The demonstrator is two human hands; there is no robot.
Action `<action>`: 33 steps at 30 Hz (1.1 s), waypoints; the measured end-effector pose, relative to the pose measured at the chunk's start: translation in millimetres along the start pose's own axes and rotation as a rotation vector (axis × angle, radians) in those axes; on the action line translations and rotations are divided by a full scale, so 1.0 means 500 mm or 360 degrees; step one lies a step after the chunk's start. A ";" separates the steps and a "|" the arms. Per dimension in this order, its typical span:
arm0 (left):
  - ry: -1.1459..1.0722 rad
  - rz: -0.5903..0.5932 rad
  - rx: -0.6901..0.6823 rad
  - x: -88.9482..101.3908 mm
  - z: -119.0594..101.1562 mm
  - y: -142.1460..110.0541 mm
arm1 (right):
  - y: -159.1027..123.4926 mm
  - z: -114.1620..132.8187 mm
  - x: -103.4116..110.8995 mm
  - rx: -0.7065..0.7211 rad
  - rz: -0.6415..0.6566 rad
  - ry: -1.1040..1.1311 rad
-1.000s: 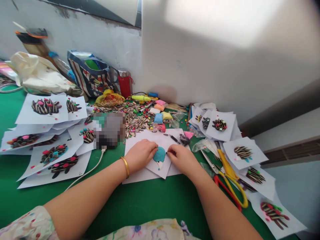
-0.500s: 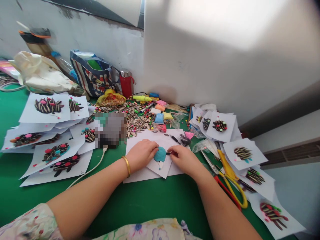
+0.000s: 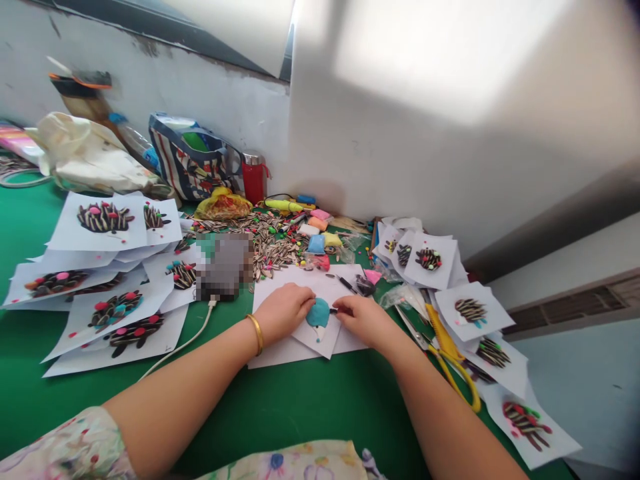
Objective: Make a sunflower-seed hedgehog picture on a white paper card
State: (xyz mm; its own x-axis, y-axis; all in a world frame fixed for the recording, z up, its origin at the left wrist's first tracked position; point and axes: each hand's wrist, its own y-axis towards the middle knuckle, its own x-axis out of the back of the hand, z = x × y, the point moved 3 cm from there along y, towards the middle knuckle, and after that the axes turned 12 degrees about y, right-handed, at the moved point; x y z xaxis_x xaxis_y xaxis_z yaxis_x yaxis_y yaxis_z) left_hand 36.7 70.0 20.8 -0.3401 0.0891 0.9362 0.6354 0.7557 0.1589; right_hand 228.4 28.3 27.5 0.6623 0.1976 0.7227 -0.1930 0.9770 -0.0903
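A blue clay shape with a white pointed snout is stuck on a small sheet of white paper before me. My left hand is closed at the clay's left edge, its fingertips pressed together; what they pinch, if anything, is hidden. From the other side, my right hand pinches a small dark sunflower seed against the clay's right edge. Larger white paper lies beneath.
Loose sunflower seeds and soft clay packs lie behind the paper. Finished seed hedgehog cards are stacked left, more at right. Scissors lie by my right forearm. A blurred-out device with a cable sits left.
The view has tilted and shifted slightly. Both hands stay at the blue clay, the right one still holding the seed at its edge.
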 end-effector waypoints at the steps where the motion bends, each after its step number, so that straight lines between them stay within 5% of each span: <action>1: -0.0004 -0.0002 0.0003 0.000 0.000 0.000 | -0.002 -0.001 0.001 0.0001 0.0011 -0.0029; 11: 0.0020 -0.0003 -0.0013 0.000 -0.002 -0.002 | -0.029 -0.021 -0.024 0.0133 -0.0266 -0.0106; 33: 0.0042 0.0031 -0.0034 -0.003 0.000 0.003 | -0.048 -0.026 -0.018 0.0325 -0.0255 -0.0230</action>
State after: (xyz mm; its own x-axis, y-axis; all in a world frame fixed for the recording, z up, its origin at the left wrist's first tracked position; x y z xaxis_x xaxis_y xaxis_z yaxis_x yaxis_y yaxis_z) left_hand 38.2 70.8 19.4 -0.3093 0.0863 0.9470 0.6564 0.7400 0.1469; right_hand 236.3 4.2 14.3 0.5890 0.0145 0.8080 -0.2458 0.9557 0.1620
